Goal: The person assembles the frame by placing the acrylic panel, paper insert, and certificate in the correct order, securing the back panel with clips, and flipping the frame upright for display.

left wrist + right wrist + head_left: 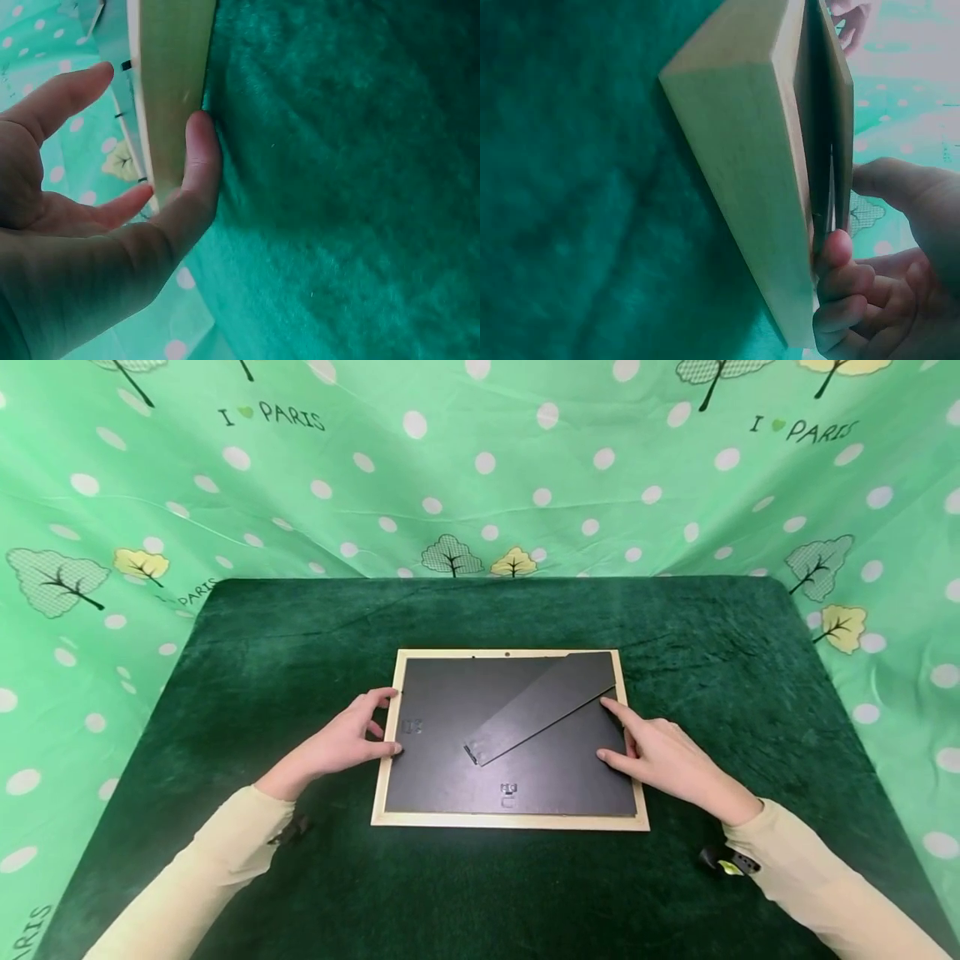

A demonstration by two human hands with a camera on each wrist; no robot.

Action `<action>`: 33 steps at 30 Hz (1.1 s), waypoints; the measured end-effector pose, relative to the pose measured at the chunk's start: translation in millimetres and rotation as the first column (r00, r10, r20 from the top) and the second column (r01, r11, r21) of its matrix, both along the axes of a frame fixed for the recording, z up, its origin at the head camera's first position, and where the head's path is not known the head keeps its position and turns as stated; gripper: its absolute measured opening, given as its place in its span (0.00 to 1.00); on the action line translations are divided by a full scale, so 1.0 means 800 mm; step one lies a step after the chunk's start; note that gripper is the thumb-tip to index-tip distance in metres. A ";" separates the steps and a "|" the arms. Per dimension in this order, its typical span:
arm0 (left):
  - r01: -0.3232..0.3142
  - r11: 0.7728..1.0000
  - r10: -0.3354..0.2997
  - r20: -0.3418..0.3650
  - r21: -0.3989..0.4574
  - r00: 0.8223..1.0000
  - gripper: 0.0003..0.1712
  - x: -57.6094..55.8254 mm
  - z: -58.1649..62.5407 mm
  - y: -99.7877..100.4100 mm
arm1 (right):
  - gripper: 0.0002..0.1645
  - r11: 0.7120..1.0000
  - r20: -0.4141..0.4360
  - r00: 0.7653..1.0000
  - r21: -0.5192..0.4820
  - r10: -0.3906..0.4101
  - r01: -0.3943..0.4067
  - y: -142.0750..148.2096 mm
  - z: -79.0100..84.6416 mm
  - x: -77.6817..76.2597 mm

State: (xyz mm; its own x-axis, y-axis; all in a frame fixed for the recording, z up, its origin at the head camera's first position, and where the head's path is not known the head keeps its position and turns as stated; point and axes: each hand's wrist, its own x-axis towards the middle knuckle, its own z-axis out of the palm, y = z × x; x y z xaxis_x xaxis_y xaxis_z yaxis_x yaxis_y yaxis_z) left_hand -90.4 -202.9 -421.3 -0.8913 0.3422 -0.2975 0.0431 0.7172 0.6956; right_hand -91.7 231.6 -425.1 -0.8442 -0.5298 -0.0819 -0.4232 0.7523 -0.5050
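A picture frame (510, 821) with a pale wooden border lies face down on the table. Its black backing board (562, 785) carries a slanted stand leg (543, 710) and small metal hangers. In the right wrist view the board's edge (845, 112) is raised out of the wooden border (735, 150), leaving a dark gap. My right hand (660, 756) pinches that edge, thumb on the back and fingertips at the underside. At the opposite side my left hand (348, 735) holds the wooden border; in the left wrist view, one bent finger (201, 150) lies against its outer side.
A dark green velvety cloth (510, 893) covers the table. Behind and at both sides hangs a light green curtain (420, 460) with white dots and trees. Dark wrist straps (738, 860) show at the sleeves.
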 end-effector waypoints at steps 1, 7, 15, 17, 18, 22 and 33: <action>0.000 1.000 0.000 -0.011 0.011 1.000 0.46 0.000 -0.002 0.001 | 0.40 1.000 -0.001 1.000 0.010 0.008 -0.008 -0.001 0.001 -0.001; -0.022 0.998 0.026 -0.065 0.063 0.998 0.49 -0.001 -0.007 0.006 | 0.41 0.999 0.062 0.997 0.025 0.045 -0.047 0.000 0.009 -0.008; -0.043 0.996 0.047 -0.050 0.075 0.998 0.50 -0.001 -0.008 0.008 | 0.45 0.996 0.177 0.981 0.008 0.081 -0.084 0.003 0.010 -0.019; -0.045 0.997 0.048 -0.049 0.069 0.998 0.50 -0.001 -0.009 0.008 | 0.46 0.995 0.211 0.973 0.011 0.095 -0.100 0.004 0.010 -0.021; -0.047 0.997 0.050 -0.048 0.066 0.998 0.50 -0.001 -0.009 0.008 | 0.46 0.994 0.227 0.968 0.010 0.103 -0.108 0.004 0.010 -0.022; -0.052 0.997 0.055 -0.054 0.051 0.997 0.50 -0.002 -0.010 0.008 | 0.43 0.992 0.242 0.962 -0.016 0.125 -0.125 0.009 0.008 -0.027; -0.072 0.995 0.079 -0.099 0.070 0.992 0.49 0.001 -0.018 0.003 | 0.60 0.987 0.256 0.962 -0.097 -0.097 0.125 0.030 -0.017 -0.028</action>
State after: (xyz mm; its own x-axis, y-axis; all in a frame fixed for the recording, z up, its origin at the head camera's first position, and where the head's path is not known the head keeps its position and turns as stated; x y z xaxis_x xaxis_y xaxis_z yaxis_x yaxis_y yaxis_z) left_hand -89.7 -200.4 -435.4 -0.9398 0.2886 -0.1832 0.0632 0.6733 0.7367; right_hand -114.2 255.3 -438.5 -0.8584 -0.4516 -0.2433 -0.1898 0.7203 -0.6671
